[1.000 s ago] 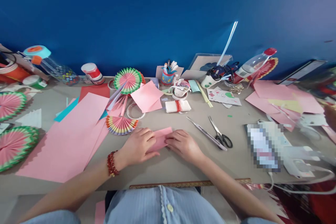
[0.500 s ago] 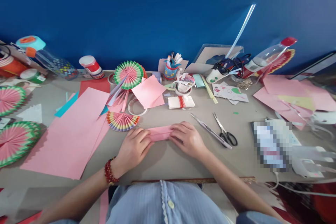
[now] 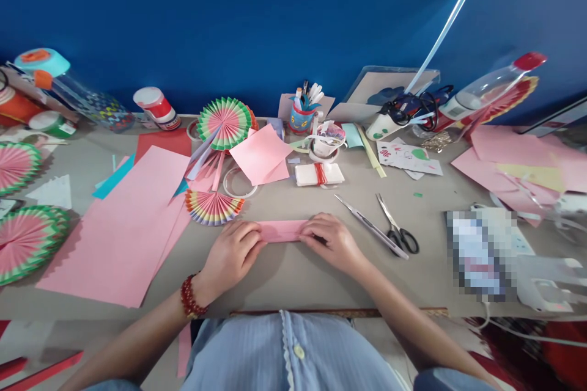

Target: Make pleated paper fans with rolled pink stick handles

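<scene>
A narrow piece of folded pink paper [image 3: 282, 231] lies level between my two hands, just above the grey table [image 3: 284, 287]. My left hand [image 3: 233, 255], with a red bead bracelet [image 3: 190, 297] at the wrist, pinches its left end. At the other end, the fingers of my right hand [image 3: 334, 242] are closed on the paper, and they hide that edge. Behind my left hand sits a small half-round paper fan [image 3: 214, 206]. To the right of my right hand lie a grey craft knife [image 3: 371, 227] and black-handled scissors [image 3: 398, 229].
Large pink sheets [image 3: 119, 226] cover the left side, near green-edged pleated rosettes [image 3: 32, 241]. Along the blue wall stand a pen cup [image 3: 301, 118], a glue tub [image 3: 156, 108] and a plastic bottle [image 3: 486, 91]. A blurred phone [image 3: 474, 253] with cables lies at right.
The pink paper now looks flatter, its crease less visible. My right hand has shifted slightly right, showing a bit more paper between the hands. The camera view has tilted a little.
</scene>
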`<action>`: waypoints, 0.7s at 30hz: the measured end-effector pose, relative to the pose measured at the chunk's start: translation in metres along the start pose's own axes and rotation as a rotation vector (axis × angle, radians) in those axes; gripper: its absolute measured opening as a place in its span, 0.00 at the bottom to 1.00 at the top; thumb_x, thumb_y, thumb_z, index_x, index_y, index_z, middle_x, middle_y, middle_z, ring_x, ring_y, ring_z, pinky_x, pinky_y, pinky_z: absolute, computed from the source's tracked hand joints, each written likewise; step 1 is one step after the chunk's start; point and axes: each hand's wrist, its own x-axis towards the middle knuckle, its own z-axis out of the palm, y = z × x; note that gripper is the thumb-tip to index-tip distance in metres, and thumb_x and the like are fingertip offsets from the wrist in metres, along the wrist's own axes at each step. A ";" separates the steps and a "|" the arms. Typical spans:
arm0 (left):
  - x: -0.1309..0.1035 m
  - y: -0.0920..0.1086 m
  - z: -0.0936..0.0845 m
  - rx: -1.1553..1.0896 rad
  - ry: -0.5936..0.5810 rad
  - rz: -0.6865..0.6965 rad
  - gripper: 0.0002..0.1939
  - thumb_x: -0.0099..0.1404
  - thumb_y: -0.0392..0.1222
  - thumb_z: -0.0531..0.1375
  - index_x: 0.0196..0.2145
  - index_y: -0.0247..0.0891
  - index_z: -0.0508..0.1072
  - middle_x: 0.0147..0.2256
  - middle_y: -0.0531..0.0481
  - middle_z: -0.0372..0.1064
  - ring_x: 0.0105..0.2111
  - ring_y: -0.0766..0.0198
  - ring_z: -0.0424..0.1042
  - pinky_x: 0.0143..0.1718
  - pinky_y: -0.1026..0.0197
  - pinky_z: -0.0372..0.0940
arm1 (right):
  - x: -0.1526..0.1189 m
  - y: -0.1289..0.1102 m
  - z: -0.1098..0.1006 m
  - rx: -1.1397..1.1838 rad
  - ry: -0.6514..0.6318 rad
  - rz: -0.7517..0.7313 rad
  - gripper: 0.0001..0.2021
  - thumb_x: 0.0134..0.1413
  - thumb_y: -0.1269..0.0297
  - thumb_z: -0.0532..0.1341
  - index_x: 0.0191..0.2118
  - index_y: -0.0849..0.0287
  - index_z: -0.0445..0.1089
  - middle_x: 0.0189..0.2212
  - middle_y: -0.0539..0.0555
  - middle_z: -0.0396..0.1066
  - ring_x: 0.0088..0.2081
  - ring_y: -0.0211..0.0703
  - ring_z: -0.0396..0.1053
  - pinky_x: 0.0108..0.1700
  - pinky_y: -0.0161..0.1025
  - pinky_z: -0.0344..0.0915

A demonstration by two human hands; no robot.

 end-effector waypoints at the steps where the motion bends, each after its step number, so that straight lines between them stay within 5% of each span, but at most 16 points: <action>1: 0.000 0.001 0.000 -0.007 0.002 -0.016 0.08 0.74 0.38 0.53 0.41 0.38 0.71 0.42 0.45 0.73 0.43 0.57 0.71 0.46 0.52 0.66 | 0.000 -0.001 0.000 0.002 0.011 0.027 0.09 0.67 0.60 0.59 0.35 0.55 0.73 0.31 0.53 0.77 0.36 0.44 0.71 0.42 0.42 0.64; 16: -0.004 0.006 0.009 0.111 0.045 -0.108 0.05 0.73 0.38 0.54 0.42 0.37 0.69 0.44 0.42 0.71 0.44 0.54 0.70 0.46 0.50 0.67 | -0.002 -0.009 0.014 -0.113 0.038 0.094 0.08 0.65 0.65 0.60 0.32 0.56 0.70 0.35 0.54 0.74 0.38 0.45 0.68 0.42 0.43 0.60; 21: -0.012 0.018 0.011 0.248 -0.015 0.138 0.15 0.73 0.36 0.52 0.55 0.36 0.70 0.59 0.42 0.68 0.59 0.51 0.64 0.62 0.45 0.56 | -0.001 -0.009 0.016 -0.197 0.028 0.093 0.06 0.64 0.65 0.61 0.33 0.56 0.70 0.35 0.53 0.74 0.39 0.46 0.68 0.42 0.43 0.59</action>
